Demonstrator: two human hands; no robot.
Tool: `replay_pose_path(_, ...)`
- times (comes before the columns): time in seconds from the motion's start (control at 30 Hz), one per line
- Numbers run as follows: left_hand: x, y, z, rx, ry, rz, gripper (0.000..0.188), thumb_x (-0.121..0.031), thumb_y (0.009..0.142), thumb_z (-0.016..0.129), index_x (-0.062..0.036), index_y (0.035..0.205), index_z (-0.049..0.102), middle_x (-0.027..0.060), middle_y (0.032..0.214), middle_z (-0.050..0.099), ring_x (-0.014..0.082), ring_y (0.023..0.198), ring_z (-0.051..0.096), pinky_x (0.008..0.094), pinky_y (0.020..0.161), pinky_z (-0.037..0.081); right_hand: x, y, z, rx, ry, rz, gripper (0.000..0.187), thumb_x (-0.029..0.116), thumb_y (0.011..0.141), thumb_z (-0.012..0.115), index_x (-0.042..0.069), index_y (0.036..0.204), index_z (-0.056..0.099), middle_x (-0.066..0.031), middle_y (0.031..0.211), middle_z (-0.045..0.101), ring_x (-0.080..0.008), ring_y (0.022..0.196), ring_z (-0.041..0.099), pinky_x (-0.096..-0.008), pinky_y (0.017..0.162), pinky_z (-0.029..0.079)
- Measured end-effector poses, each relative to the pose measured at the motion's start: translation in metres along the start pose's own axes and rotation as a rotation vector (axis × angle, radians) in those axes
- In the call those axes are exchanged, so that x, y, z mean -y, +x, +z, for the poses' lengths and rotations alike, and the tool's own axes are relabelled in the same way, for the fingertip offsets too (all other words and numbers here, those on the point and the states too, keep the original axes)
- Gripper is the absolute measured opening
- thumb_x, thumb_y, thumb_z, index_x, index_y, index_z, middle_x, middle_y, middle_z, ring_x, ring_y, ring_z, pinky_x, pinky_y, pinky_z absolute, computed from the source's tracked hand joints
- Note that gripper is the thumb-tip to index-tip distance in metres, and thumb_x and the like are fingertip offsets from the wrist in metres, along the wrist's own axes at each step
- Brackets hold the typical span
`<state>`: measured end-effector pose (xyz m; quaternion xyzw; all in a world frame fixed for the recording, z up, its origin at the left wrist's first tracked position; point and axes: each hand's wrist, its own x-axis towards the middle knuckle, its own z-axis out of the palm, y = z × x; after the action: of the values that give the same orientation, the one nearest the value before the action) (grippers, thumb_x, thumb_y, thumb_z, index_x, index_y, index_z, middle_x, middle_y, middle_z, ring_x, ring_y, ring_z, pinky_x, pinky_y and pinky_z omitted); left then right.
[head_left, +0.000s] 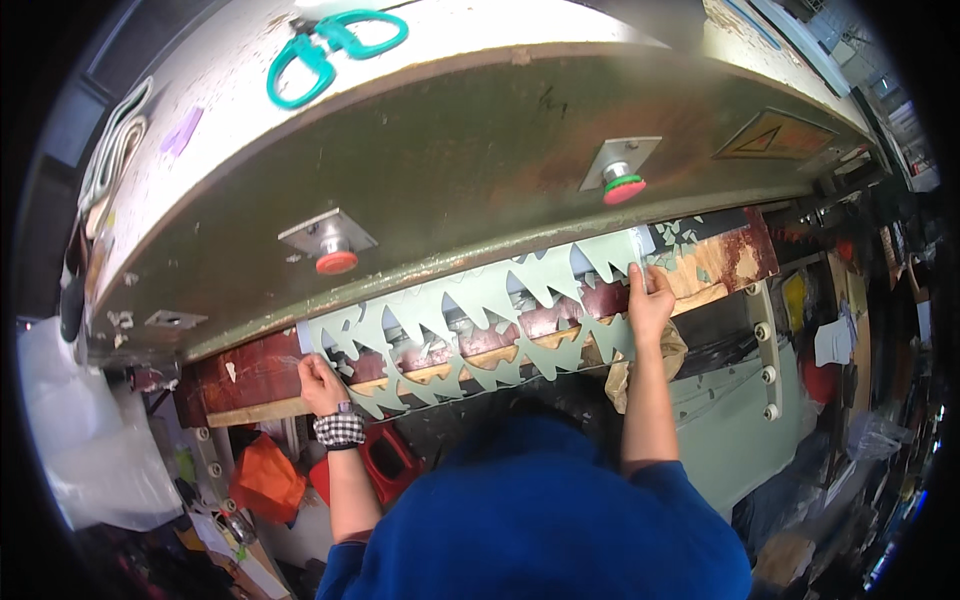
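Observation:
A long pale green sheet (pixel 490 300), full of jagged die-cut holes, stretches across the dark red work board (pixel 250 372) below a dark green machine beam. At its left end my left hand (pixel 322 386), with a checked band on the wrist, pinches the sheet's edge. My right hand (pixel 651 304) grips the opposite end, thumb and fingers closed on the border. The sheet hangs partly over the board's wooden front edge toward me. Small green scraps (pixel 675 240) lie on the board beyond my right hand.
On the machine beam (pixel 480 150) are two red push buttons (pixel 337 262), (pixel 625 190) and a warning plate. Teal-handled scissors (pixel 303 70) lie on top. Below stand a red container (pixel 390 460) and an orange bag (pixel 268 480). A larger green sheet (pixel 745 425) lies to the right.

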<state>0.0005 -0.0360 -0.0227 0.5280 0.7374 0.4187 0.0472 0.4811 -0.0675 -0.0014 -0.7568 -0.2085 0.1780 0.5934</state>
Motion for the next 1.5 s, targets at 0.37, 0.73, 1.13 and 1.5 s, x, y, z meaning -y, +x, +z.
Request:
replay_pose_path(0.37,0.025,-0.067,-0.051,0.101,-0.154,0.026,0.032,-0.025,0.101,0.038,-0.002,0.085,0.053,0.0118,0.063,0.063,0.0227,0.056,0.061,0.0357,0.054,0.045,-0.038,-0.061,-0.073,-0.044,-0.112,-0.296,0.028,0.022,0.087,0.066,-0.003,0.074,0.062,-0.0068,0.056,0.054,-0.0111,0.054,0.044,-0.0312,0.053,0.04)
replay_pose_path(0.73,0.024,-0.034,-0.04,0.252,-0.422,-0.093,0.021,-0.018,0.099,0.046,-0.0026,0.114,0.049,0.0062,0.063,0.059,0.0134,0.057,0.056,0.0273,0.057,0.042,0.026,-0.041,0.007,0.314,-0.672,-0.892,0.085,0.023,0.06,0.083,0.002,0.133,0.045,-0.02,0.123,0.05,-0.0399,0.117,0.043,-0.0464,0.101,0.037)
replay_pose_path(1.13,-0.153,-0.03,0.069,0.475,-0.421,0.207,0.027,-0.004,0.081,0.064,-0.0036,0.108,0.061,0.0086,0.091,0.063,0.0184,0.084,0.061,0.03,0.077,0.049,0.026,0.002,-0.002,0.552,0.149,-0.133,0.102,0.012,0.061,0.086,0.002,0.144,0.028,-0.0155,0.122,0.057,-0.0197,0.11,0.055,-0.0309,0.098,0.041)
replay_pose_path(1.5,-0.299,-0.099,0.177,0.913,-0.472,0.284,0.023,-0.019,0.099,0.043,-0.0006,0.09,0.053,0.0176,0.057,0.057,0.0279,0.048,0.062,0.036,0.045,0.048,0.004,0.037,-0.029,0.505,1.144,0.409,0.075,0.025,0.079,0.073,0.005,0.141,0.036,-0.0143,0.136,0.046,-0.0295,0.126,0.045,-0.0458,0.111,0.031)
